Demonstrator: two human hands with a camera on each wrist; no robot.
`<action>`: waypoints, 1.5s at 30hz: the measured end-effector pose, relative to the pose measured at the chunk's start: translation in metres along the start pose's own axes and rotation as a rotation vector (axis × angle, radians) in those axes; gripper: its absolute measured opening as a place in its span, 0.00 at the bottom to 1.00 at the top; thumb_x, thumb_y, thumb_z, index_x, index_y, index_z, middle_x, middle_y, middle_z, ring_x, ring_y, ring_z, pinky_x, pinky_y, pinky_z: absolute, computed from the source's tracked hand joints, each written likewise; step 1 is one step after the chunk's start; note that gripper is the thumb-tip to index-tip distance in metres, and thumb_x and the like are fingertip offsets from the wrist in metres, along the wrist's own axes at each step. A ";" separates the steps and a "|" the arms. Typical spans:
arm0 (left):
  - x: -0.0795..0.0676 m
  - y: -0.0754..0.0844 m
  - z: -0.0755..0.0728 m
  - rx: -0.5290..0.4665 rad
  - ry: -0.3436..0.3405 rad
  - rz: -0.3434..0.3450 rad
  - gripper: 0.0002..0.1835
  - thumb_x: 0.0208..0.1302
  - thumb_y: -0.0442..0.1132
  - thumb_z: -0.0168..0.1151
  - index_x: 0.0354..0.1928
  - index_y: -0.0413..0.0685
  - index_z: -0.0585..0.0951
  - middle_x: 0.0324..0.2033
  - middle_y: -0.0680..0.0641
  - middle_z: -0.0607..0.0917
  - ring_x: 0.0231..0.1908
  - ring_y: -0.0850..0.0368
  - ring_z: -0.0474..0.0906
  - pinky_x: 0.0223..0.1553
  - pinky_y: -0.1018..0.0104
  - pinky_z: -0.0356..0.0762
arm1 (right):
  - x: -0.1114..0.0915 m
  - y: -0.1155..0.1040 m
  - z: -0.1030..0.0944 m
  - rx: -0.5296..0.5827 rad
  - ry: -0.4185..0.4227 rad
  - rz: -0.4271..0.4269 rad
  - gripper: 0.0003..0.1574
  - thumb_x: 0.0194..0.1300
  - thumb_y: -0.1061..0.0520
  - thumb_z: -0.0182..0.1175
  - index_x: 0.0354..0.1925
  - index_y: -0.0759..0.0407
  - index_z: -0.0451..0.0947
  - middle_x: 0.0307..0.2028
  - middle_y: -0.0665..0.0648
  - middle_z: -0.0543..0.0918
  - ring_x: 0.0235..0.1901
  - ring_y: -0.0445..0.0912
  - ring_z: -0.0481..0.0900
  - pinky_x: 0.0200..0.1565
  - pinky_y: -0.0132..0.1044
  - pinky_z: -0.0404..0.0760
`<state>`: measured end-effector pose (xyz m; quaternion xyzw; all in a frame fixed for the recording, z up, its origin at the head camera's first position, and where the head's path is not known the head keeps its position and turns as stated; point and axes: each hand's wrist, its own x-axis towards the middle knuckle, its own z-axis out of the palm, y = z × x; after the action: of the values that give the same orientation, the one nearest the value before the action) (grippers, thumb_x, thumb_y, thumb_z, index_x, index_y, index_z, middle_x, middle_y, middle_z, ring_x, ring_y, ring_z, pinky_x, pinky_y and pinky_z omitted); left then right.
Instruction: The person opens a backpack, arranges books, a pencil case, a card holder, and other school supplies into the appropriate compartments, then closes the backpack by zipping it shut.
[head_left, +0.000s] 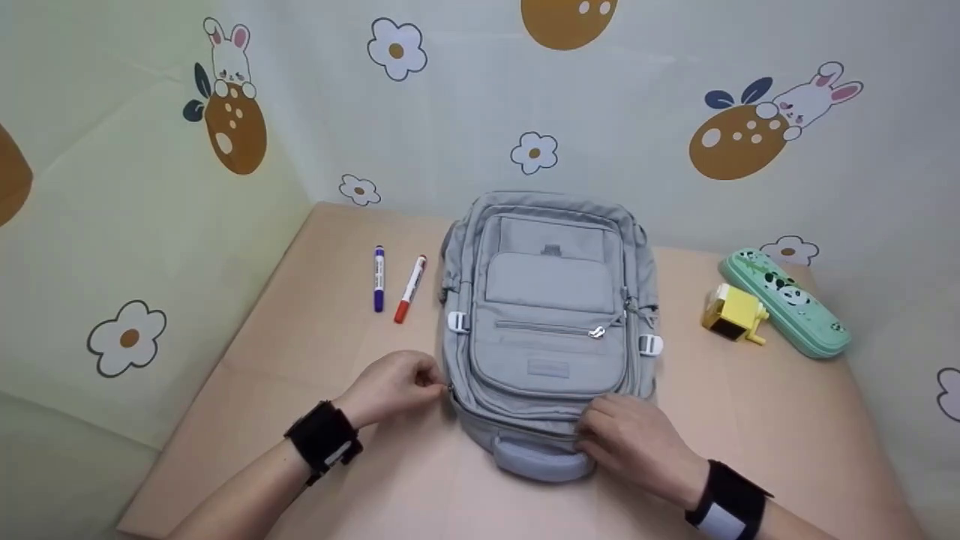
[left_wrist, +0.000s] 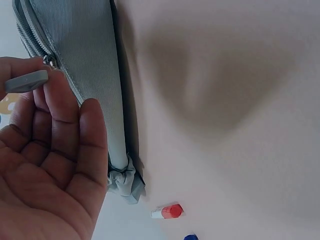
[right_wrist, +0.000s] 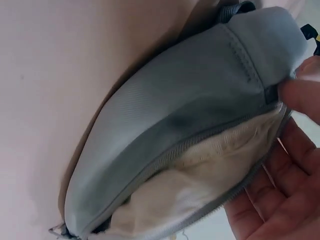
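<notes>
We judge zip work in progress on the grey backpack (head_left: 547, 281), calling for taut fabric, with the left hand (head_left: 397, 386) pinching its zipper pull (left_wrist: 26, 82) and the right hand (head_left: 636, 444), fingers curled, gripping the gaping compartment's edge (right_wrist: 227, 195), on a peach tabletop (head_left: 765, 427) before rabbit-print cloth (head_left: 465, 135).

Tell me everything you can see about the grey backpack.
The grey backpack looks like woven fabric and lies front-up on the table, its handle toward the person. It has front pockets and white side buckles. A zip near the handle gapes, showing pale lining. The left hand pinches a zip pull; the right hand holds the edge beside the handle.
</notes>
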<state>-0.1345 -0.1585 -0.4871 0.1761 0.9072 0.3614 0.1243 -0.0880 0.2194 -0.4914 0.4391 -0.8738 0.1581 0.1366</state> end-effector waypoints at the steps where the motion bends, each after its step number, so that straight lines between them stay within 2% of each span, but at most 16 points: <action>1: 0.000 0.000 0.000 -0.005 -0.003 -0.004 0.04 0.61 0.36 0.70 0.29 0.53 0.85 0.24 0.59 0.80 0.27 0.61 0.74 0.30 0.64 0.73 | 0.000 0.000 0.001 0.001 0.007 -0.004 0.14 0.55 0.53 0.76 0.37 0.47 0.80 0.36 0.42 0.81 0.37 0.41 0.79 0.37 0.39 0.79; 6: -0.001 0.000 0.001 -0.044 -0.017 -0.033 0.04 0.61 0.35 0.70 0.30 0.52 0.86 0.25 0.57 0.81 0.27 0.59 0.74 0.30 0.63 0.73 | 0.001 0.000 0.002 0.004 0.028 -0.004 0.13 0.56 0.55 0.75 0.36 0.45 0.80 0.35 0.41 0.81 0.36 0.39 0.79 0.36 0.37 0.78; 11: -0.006 0.007 0.003 -0.080 -0.037 -0.027 0.04 0.60 0.34 0.70 0.30 0.50 0.85 0.24 0.57 0.80 0.26 0.60 0.74 0.29 0.65 0.72 | 0.001 0.000 0.003 0.000 0.023 0.008 0.12 0.57 0.54 0.75 0.35 0.45 0.80 0.34 0.41 0.81 0.35 0.39 0.79 0.36 0.37 0.79; 14: -0.009 0.014 0.006 -0.090 -0.066 -0.009 0.04 0.60 0.34 0.70 0.29 0.50 0.86 0.23 0.57 0.80 0.25 0.61 0.73 0.28 0.65 0.71 | 0.002 0.000 0.003 -0.003 0.019 0.014 0.12 0.57 0.54 0.75 0.35 0.45 0.80 0.34 0.41 0.81 0.35 0.39 0.79 0.36 0.37 0.79; 20: -0.014 0.037 0.018 -0.043 -0.114 0.060 0.03 0.59 0.37 0.72 0.29 0.53 0.88 0.22 0.63 0.81 0.25 0.65 0.73 0.30 0.67 0.72 | 0.002 -0.001 0.002 -0.013 0.030 0.013 0.13 0.55 0.55 0.75 0.34 0.46 0.80 0.33 0.41 0.80 0.34 0.39 0.78 0.35 0.36 0.78; 27: -0.017 0.057 0.034 0.033 -0.063 0.132 0.04 0.58 0.40 0.72 0.27 0.57 0.88 0.23 0.65 0.78 0.25 0.69 0.71 0.28 0.69 0.71 | 0.003 0.000 0.005 -0.017 0.035 0.004 0.12 0.55 0.55 0.75 0.34 0.46 0.80 0.32 0.41 0.80 0.33 0.39 0.77 0.33 0.36 0.77; 32: -0.017 0.057 0.035 0.041 -0.045 0.129 0.04 0.58 0.40 0.72 0.27 0.58 0.87 0.23 0.65 0.78 0.25 0.69 0.71 0.27 0.69 0.71 | 0.001 0.002 0.005 -0.002 0.060 -0.009 0.14 0.55 0.54 0.75 0.38 0.47 0.80 0.35 0.42 0.80 0.35 0.40 0.78 0.36 0.38 0.78; 36: -0.018 0.055 0.034 0.018 -0.054 0.118 0.03 0.58 0.40 0.72 0.29 0.56 0.87 0.23 0.65 0.79 0.25 0.69 0.72 0.28 0.69 0.71 | -0.003 0.007 0.002 0.020 0.066 -0.001 0.22 0.54 0.52 0.75 0.46 0.50 0.80 0.43 0.45 0.81 0.42 0.43 0.78 0.44 0.42 0.78; 40: -0.019 0.053 0.033 0.012 -0.057 0.116 0.02 0.59 0.40 0.72 0.29 0.55 0.88 0.23 0.65 0.79 0.25 0.69 0.71 0.29 0.68 0.71 | -0.010 0.013 -0.003 0.026 0.064 0.036 0.25 0.57 0.51 0.73 0.53 0.52 0.81 0.48 0.46 0.82 0.47 0.44 0.78 0.49 0.44 0.77; 45: -0.019 0.053 0.032 0.005 -0.059 0.109 0.02 0.59 0.40 0.72 0.30 0.54 0.87 0.24 0.65 0.79 0.25 0.68 0.72 0.29 0.68 0.72 | -0.019 0.022 -0.008 0.019 0.060 0.090 0.25 0.57 0.53 0.72 0.54 0.53 0.82 0.49 0.46 0.83 0.48 0.44 0.79 0.50 0.45 0.77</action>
<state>-0.0935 -0.1110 -0.4712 0.2365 0.8930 0.3598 0.1308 -0.0935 0.2487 -0.4950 0.3959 -0.8866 0.1854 0.1512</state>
